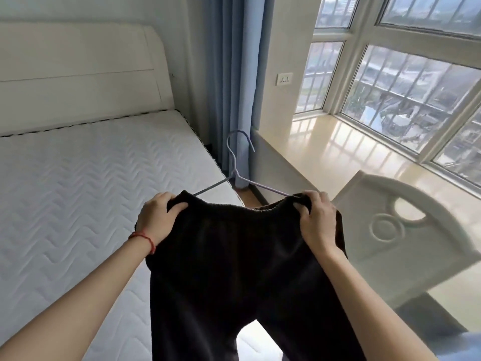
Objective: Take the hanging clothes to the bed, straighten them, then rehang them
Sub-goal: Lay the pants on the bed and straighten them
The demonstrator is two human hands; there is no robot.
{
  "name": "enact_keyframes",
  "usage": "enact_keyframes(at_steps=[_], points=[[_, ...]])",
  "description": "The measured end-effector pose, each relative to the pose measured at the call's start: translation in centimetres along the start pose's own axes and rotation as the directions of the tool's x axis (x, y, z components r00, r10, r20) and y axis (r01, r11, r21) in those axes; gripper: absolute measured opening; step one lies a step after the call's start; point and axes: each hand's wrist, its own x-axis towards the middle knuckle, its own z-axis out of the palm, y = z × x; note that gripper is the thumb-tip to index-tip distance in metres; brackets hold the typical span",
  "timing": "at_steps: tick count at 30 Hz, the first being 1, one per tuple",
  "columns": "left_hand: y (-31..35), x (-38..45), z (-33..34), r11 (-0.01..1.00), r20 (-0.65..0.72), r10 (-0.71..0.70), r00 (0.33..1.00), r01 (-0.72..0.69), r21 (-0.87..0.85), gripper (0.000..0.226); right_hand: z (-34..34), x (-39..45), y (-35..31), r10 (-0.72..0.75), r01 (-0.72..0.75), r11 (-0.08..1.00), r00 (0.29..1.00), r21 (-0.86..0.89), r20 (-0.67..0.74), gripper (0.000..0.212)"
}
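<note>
Centre frame, the left hand [157, 220] and right hand [316, 220] each grip a waistband corner of the dark trousers [242, 277], held over the bed [78, 183] edge, wire hanger [235, 165] tucked into the waistband. Straightening looks nearly done; rehanging remains.

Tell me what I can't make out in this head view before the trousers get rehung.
- Hanger: its lower bar and shoulder ends, head view, hidden behind the dark trousers.
- Trouser leg hems: cut off by the bottom edge.
- Left hand and right hand: fingertips tucked into the waistband, so whether they also grip the hanger is unclear.
- Chair: seat and legs mostly hidden by the right arm.
</note>
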Motion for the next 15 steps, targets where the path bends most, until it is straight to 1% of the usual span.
enact_keyframes(at_steps=[3,6,8,10,11,13,15], points=[[-4.4,1.3,2.7,0.998,-0.018,-0.064,0.998,0.064,0.027,0.024,5.9,0.7,1.8,-0.048,0.051,0.998,0.996,-0.033,0.072,0.021],[-8.7,2.8,5.6,0.991,-0.053,-0.119,0.991,0.122,0.062,0.027,11.9,1.4,3.3,-0.066,0.076,0.994,0.990,-0.075,0.123,0.025],[-11.5,4.1,7.9,0.980,-0.087,-0.142,0.986,0.152,0.131,0.030,16.2,1.8,4.4,-0.053,0.076,0.986,0.986,-0.147,0.157,0.030],[-14.2,5.0,10.6,0.954,-0.109,-0.165,0.980,0.187,0.234,0.036,20.6,1.9,6.0,0.003,0.055,0.967,0.974,-0.249,0.227,0.042],[-15.5,4.9,11.9,0.941,-0.096,-0.187,0.978,0.206,0.270,0.040,22.6,1.5,7.0,0.063,0.016,0.961,0.959,-0.276,0.275,0.049],[-18.3,3.2,14.7,0.929,-0.039,-0.220,0.975,0.222,0.297,0.047,25.7,-0.8,9.1,0.183,-0.092,0.966,0.905,-0.242,0.385,0.055],[-21.1,-0.3,16.9,0.935,0.028,-0.224,0.974,0.207,0.287,0.049,27.4,-5.0,11.1,0.217,-0.142,0.972,0.838,-0.185,0.500,0.054]])
